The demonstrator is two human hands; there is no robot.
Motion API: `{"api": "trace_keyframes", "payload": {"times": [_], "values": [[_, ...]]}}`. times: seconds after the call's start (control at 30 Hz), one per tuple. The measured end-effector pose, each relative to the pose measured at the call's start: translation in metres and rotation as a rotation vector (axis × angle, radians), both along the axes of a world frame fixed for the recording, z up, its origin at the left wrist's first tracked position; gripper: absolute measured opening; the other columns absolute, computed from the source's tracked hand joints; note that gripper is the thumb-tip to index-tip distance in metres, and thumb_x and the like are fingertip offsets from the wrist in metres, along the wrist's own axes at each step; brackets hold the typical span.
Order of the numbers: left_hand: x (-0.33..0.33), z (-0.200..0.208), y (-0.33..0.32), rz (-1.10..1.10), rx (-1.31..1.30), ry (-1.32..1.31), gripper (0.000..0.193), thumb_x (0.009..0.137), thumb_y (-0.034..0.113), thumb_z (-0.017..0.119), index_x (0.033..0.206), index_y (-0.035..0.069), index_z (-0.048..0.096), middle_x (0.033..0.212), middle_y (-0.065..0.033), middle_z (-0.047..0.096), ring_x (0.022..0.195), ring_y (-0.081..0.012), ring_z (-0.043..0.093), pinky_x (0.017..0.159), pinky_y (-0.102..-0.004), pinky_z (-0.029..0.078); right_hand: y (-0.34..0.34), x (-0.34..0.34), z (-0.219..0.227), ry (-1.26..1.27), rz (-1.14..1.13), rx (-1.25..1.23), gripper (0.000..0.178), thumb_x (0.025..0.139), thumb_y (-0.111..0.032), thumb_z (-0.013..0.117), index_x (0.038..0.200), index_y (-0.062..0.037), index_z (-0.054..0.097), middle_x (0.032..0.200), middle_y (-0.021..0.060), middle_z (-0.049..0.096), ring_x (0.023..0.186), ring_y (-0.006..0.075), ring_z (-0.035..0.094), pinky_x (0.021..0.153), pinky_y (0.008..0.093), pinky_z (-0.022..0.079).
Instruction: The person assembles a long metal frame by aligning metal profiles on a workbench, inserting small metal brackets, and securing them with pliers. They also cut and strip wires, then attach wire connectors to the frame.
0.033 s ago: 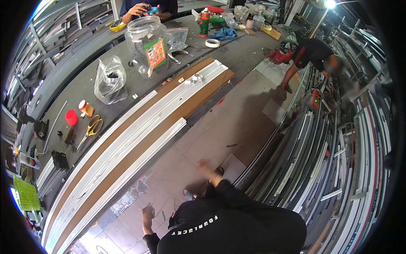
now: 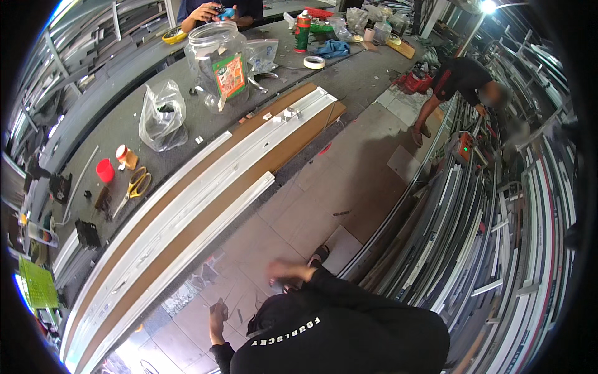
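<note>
My left hand (image 2: 217,313) is held low in front of me, over the tiled floor, with its fingers closed; whatever they hold is too small to make out. To its right, my right hand (image 2: 289,271) is smeared by motion, so its fingers do not show clearly. Both are apart from the workbench (image 2: 205,124). Nearest to them on the bench's front side lie long white profiles (image 2: 205,185) alternating with brown strips (image 2: 215,225). Small metal pieces (image 2: 290,113) rest on the far end of the white profiles.
Scissors (image 2: 136,187), a red cup (image 2: 105,170), a plastic bag (image 2: 163,118), a clear jar (image 2: 215,68) and a spray can (image 2: 302,31) stand or lie on the bench. Across it, another person's hands (image 2: 208,12) handle something. A bent-over person (image 2: 464,78) stands beside stacked profiles (image 2: 448,224).
My right hand has moved left and down, closer to my left hand. My left hand has stayed nearly where it was.
</note>
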State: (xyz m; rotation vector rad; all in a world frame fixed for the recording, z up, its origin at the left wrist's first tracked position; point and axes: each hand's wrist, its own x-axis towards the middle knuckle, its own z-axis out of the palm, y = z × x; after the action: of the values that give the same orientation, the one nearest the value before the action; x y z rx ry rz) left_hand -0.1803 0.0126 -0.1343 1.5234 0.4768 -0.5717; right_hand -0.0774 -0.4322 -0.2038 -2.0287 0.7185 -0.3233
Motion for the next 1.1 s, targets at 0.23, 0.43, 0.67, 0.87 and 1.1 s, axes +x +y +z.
{"api": "trace_keyframes", "payload": {"times": [0.23,0.43,0.67,0.87,1.1], "values": [[-0.017,0.018,-0.004,-0.007,0.021,0.035,0.046,0.100,0.041,0.054,0.063,0.016,0.043,0.058,0.0078,0.033,0.049,-0.0050,0.027,0.047,-0.0266,0.019,0.127,0.021,0.035,0.312,1.296,-0.075,0.052,0.102,-0.037,0.042,0.139,-0.0031,0.052,0.131,0.0143,0.063,0.120,0.0278,0.059,0.103,0.0363,0.044],[-0.033,0.019,-0.010,-0.079,0.042,0.063,0.045,0.099,0.042,0.054,0.067,0.010,0.053,0.059,0.0057,0.040,0.053,-0.0065,0.035,0.049,-0.0262,0.027,0.037,0.066,0.133,-0.112,0.693,1.713,0.057,0.104,-0.047,0.039,0.125,0.0032,0.058,0.119,0.0221,0.066,0.117,0.0342,0.060,0.102,0.0434,0.046],[-0.017,0.010,-0.003,-0.050,0.207,0.011,0.045,0.099,0.042,0.056,0.070,0.008,0.057,0.061,0.0055,0.045,0.055,-0.0061,0.039,0.051,-0.0265,0.030,-0.079,0.074,0.172,-0.390,0.050,1.485,0.028,0.103,-0.034,0.052,0.097,-0.0074,0.060,0.058,-0.0061,0.031,0.049,0.0077,0.025,0.048,0.0246,0.026],[0.004,0.025,0.002,-0.113,0.323,-0.105,0.049,0.099,0.043,0.054,0.066,0.007,0.051,0.063,0.0040,0.042,0.062,-0.0081,0.037,0.057,-0.0282,0.030,-0.192,0.057,0.214,-0.698,-0.324,1.335,0.029,0.107,-0.026,0.042,0.096,-0.0063,0.059,0.055,-0.0048,0.031,0.044,0.0079,0.022,0.045,0.0251,0.020],[0.021,0.020,-0.043,-0.208,0.401,-0.134,0.047,0.099,0.040,0.053,0.071,0.002,0.053,0.064,-0.0009,0.045,0.064,-0.0126,0.042,0.061,-0.0329,0.036,-0.288,0.052,0.249,-0.723,-0.271,1.180,0.029,0.108,-0.026,0.041,0.099,-0.0055,0.059,0.057,-0.0046,0.031,0.044,0.0076,0.022,0.043,0.0249,0.020]]}}
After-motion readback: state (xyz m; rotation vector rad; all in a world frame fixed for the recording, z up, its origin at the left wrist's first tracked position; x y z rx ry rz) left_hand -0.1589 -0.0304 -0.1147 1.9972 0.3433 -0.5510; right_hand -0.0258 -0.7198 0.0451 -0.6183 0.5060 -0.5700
